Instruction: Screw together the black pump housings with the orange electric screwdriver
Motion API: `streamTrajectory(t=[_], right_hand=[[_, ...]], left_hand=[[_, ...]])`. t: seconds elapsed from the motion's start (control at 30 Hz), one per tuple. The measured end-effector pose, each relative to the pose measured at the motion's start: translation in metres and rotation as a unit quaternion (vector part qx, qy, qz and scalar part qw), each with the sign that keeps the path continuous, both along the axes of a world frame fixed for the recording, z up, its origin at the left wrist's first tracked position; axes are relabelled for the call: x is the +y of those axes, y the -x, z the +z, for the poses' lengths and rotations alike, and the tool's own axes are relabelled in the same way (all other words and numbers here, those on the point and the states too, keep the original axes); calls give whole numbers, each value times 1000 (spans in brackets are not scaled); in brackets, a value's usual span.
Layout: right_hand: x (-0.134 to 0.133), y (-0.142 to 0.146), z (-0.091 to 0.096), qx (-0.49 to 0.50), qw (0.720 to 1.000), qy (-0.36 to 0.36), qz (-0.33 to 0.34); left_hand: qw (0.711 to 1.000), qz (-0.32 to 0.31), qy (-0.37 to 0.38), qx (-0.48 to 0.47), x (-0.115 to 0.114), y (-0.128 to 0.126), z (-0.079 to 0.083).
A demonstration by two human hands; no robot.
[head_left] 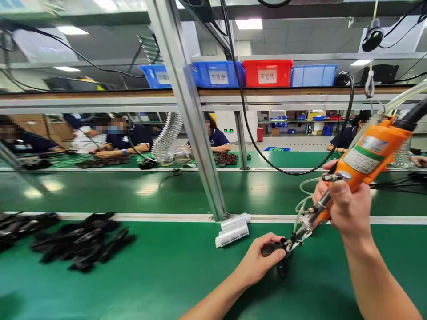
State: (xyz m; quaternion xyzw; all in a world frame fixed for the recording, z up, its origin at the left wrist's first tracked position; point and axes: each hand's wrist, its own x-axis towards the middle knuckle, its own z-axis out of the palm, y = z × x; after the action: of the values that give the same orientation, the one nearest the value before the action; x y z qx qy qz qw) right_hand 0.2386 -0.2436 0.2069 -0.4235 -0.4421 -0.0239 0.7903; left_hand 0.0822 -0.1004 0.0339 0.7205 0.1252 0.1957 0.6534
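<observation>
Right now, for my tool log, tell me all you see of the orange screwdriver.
The screwdriver has an orange plastic body with a white-and-green label, a metal lever and a metal nose with a clear hose beside it. A black cable leaves its top. It slants down to the left, gripped by the right hand, tip on a black part that the left hand holds on the bench.

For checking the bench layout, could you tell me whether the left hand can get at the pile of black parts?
Probably yes: only bare green mat lies between the left hand and the pile of black parts, though that hand grips a black part.
</observation>
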Motion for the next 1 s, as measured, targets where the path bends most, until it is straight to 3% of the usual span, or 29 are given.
streamTrajectory(t=[0.2,0.7,1.0], right_hand=[[9,-6,-1,18,999,-11,43],[35,15,-6,-29,998,49,-13],[39,13,-12,-5,995,80,-50]], left_hand=[[1000,11,22,5,-1,2,7],[999,-40,16,-6,-3,0,14],[1000,-11,-20,3,-9,3,15]])
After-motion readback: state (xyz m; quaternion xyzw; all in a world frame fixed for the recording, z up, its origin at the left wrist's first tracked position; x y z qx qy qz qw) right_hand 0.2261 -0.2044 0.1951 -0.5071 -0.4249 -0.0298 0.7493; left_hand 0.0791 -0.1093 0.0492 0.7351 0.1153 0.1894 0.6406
